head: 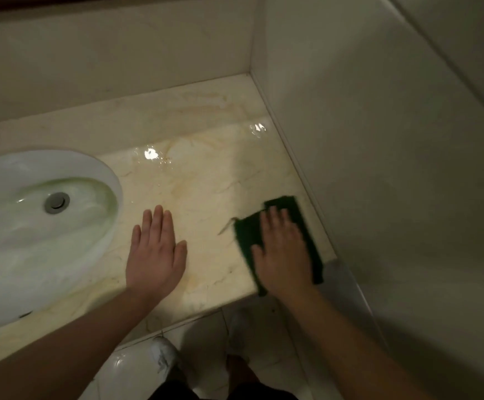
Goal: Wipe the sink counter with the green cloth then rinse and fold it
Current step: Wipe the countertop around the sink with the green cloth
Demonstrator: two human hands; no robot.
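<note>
Pressing one green cloth (248, 235), right hand (285, 255) flat; left hand (155, 252) flat on counter (206, 180)

The right hand (285, 255) lies flat, fingers straight, pressing the green cloth (248, 235) onto the marble surface (206, 183) near its front right corner, close by the wall (379, 140). The left hand (155, 252) rests open on the stone (glistening wet further back), between the cloth and the white sink (102, 174).

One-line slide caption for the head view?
Right hand presses the green cloth on the counter; left hand flat beside the sink.
</note>
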